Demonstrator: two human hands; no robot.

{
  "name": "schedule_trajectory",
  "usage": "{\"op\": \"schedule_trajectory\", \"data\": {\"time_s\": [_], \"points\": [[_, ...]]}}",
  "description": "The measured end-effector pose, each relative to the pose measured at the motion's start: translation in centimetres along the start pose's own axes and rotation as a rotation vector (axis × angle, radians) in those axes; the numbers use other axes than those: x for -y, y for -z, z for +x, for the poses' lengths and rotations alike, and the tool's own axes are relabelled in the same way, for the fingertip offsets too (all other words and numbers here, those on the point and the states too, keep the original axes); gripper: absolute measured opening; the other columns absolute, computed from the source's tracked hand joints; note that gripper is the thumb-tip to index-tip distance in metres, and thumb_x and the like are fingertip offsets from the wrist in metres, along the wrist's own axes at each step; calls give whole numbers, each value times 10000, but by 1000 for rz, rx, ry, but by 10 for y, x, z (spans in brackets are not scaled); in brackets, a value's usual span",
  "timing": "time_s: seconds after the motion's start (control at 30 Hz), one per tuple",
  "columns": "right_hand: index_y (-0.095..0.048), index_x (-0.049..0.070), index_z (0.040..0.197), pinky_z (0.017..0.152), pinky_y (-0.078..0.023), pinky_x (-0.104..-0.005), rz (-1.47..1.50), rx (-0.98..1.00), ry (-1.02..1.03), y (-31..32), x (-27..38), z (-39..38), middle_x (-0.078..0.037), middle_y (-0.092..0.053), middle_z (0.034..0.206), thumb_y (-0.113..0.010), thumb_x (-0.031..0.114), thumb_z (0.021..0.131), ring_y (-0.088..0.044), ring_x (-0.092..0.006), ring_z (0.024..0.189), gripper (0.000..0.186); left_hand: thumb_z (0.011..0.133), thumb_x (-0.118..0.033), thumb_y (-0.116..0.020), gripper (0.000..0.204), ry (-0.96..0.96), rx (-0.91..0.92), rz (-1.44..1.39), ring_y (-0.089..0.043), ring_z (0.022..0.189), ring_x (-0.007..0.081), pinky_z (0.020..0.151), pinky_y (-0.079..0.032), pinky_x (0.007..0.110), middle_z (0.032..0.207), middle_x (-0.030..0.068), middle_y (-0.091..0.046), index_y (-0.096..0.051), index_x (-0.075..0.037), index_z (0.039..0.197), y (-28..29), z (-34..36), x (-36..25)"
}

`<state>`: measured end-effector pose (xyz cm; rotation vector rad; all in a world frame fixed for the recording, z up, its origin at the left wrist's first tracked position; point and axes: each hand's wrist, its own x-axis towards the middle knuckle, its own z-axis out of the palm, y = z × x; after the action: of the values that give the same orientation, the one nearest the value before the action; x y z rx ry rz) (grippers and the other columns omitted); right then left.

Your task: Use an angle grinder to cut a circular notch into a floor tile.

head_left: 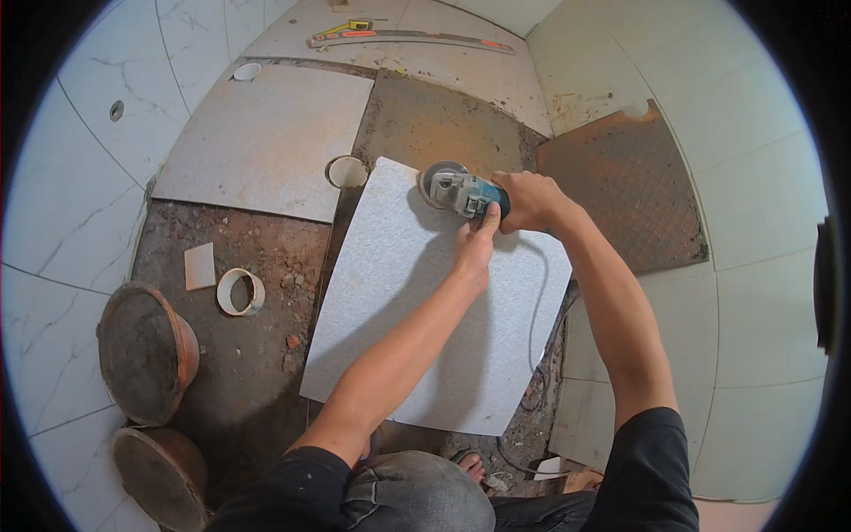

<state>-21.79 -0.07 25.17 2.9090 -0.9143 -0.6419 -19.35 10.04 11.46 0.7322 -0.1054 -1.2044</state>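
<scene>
A blue-green and grey angle grinder (483, 197) is held over the far part of a large light grey floor tile (381, 275). My right hand (530, 199) is closed around the rear of its body. Below it, my left hand (477, 246) grips the near side, thumb pressed against the body; its other fingers are partly hidden. The round cutting disc (434, 174) sits at the grinder's left end, over the tile near its far edge. Whether the disc touches the tile or spins, I cannot tell. A dark power cord (534, 332) trails across the tile's right side.
A laid tile (266, 142) lies at the far left beside a white pipe opening (347, 172). Another tile (620, 191) leans on the right wall, its ridged back showing. Two buckets (182, 341) (177, 452), a white pipe ring (257, 293) and a level (417, 37) stand or lie around.
</scene>
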Motion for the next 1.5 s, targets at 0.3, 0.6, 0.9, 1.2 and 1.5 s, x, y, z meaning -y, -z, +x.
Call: {"op": "schedule_trajectory", "data": {"time_s": [0.3, 0.6, 0.9, 1.2, 1.5], "points": [[-506, -57, 1355, 895, -540, -411, 1132, -335, -213, -69, 69, -36, -253, -680, 1095, -886, 357, 554, -677, -354, 1022, 978, 1010, -349, -667, 453, -77, 38, 75, -666, 984, 188, 891, -523, 323, 1134, 107, -691, -637, 49, 1223, 49, -2, -84], [-486, 25, 1368, 887, -542, -442, 1847, -810, -393, -148, 206, -2, -238, -706, 1071, -845, 364, 702, -707, -390, 1007, 829, 947, -262, -743, 376, -25, 217, 936, -660, 845, 134, 754, -541, 297, 1002, 85, -700, -668, 49, 1146, 82, -12, -134], [-531, 45, 1336, 879, -537, -449, 1956, -848, -392, -166, 205, 17, -214, -699, 1085, -821, 349, 708, -693, -392, 1010, 755, 897, -233, -795, 439, -53, 301, 1254, -660, 878, 144, 795, -545, 298, 1023, 108, -713, -653, 56, 1195, 78, 0, -141], [-543, 37, 1340, 887, -532, -413, 2041, -841, -365, -167, 194, 6, -199, -688, 1099, -803, 262, 692, -684, -338, 1003, 734, 902, -231, -794, 411, -50, 310, 1259, -650, 843, 138, 767, -545, 297, 1014, 98, -714, -667, 60, 1163, 67, -5, -133], [-567, 10, 1282, 890, -521, -361, 2102, -911, -333, -165, 191, 4, -131, -686, 1069, -819, 196, 730, -655, -226, 976, 634, 900, -232, -794, 410, -39, 299, 1298, -647, 847, 140, 762, -544, 300, 1011, 100, -711, -671, 62, 1157, 56, -8, -128]]}}
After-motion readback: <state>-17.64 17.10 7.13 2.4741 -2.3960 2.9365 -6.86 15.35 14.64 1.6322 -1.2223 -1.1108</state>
